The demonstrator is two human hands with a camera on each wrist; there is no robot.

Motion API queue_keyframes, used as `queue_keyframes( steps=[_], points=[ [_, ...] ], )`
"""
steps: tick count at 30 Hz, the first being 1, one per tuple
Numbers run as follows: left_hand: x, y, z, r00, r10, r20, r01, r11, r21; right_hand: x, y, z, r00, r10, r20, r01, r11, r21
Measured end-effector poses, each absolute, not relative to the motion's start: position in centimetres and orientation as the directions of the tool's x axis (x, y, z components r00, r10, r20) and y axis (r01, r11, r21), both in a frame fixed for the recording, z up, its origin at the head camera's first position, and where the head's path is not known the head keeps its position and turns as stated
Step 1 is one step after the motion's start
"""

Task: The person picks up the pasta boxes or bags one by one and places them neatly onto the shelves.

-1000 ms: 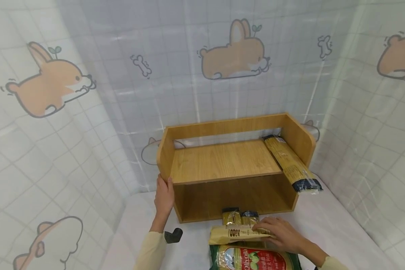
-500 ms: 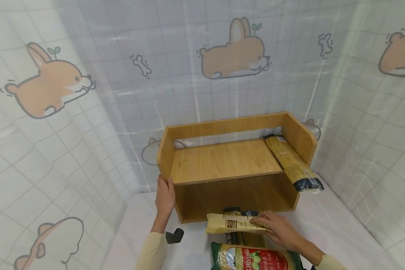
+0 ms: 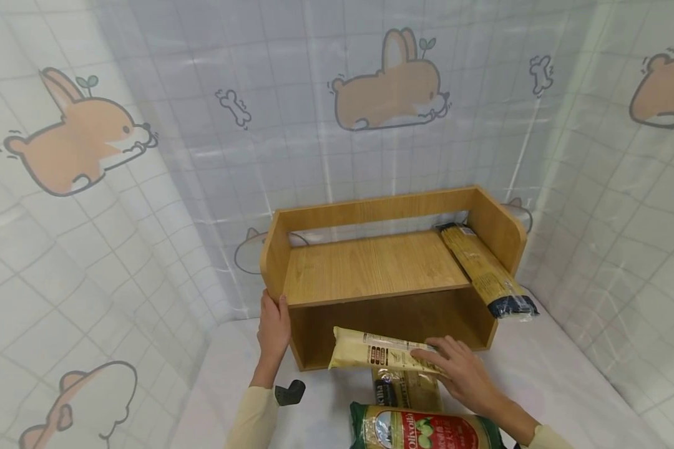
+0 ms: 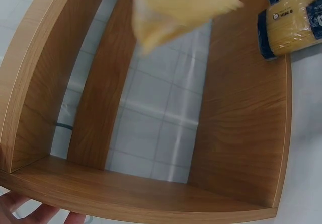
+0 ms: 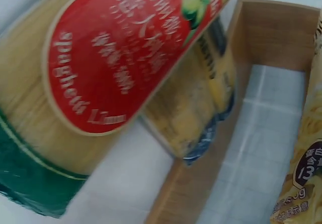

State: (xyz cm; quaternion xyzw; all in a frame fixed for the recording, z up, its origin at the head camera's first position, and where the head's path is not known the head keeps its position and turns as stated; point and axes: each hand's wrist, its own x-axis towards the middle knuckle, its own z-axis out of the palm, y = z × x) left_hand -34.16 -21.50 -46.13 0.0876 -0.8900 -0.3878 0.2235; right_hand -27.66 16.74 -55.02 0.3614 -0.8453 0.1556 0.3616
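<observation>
My left hand (image 3: 274, 327) grips the left side panel of a two-tier wooden shelf (image 3: 365, 268); its fingertips (image 4: 43, 214) curl around that panel in the left wrist view. A pale yellow noodle packet (image 3: 359, 349) is pinched in my right hand (image 3: 463, 374), raised in front of the shelf's lower compartment. In the left wrist view the same packet (image 4: 181, 7) is blurred. Below it, navy-ended spaghetti packs (image 3: 412, 390) lie on the table, partly hidden. Nearest me is a green-ended spaghetti bag (image 3: 421, 430) with a red label, also large in the right wrist view.
Another spaghetti pack (image 3: 485, 268) lies along the upper board's right side, its end jutting past the front edge. A small black angled piece (image 3: 289, 392) sits beside my left forearm. Cartoon-printed curtains (image 3: 371, 156) enclose the white table (image 3: 219, 386).
My right hand has lifted the pale yellow packet up and toward the shelf, away from the green-ended bag, uncovering more of the packs below. The left hand has stayed on the side panel.
</observation>
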Motion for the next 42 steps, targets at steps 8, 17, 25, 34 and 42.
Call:
queue_keyframes(
  steps=[8, 17, 25, 34, 42],
  points=[
    [-34.6, -21.5, -46.5, -0.890, -0.325, 0.321, 0.015, 0.682, 0.731, -27.6, 16.4, -53.0, -0.454, -0.479, 0.751, -0.733, 0.681, -0.009],
    [-34.5, -21.5, -46.4, -0.890, -0.324, 0.322, 0.018, 0.679, 0.734, -27.7, 16.7, -51.4, -0.422, -0.453, 0.785, -0.728, 0.686, 0.005],
    [-34.5, -21.5, -46.3, -0.890, -0.322, 0.324, 0.020, 0.682, 0.731, -28.5, 16.7, -50.6, -0.421, -0.367, 0.829, -0.672, 0.740, -0.014],
    [-34.4, -21.7, -46.2, -0.898, -0.301, 0.321, 0.033, 0.682, 0.730, -28.9, 16.3, -50.0, -0.416, -0.306, 0.857, -0.616, 0.788, -0.017],
    [-34.3, -21.5, -46.0, -0.893, -0.316, 0.319, 0.018, 0.684, 0.729, -29.1, 16.1, -49.9, -0.423, -0.279, 0.862, -0.594, 0.804, -0.030]
  ],
)
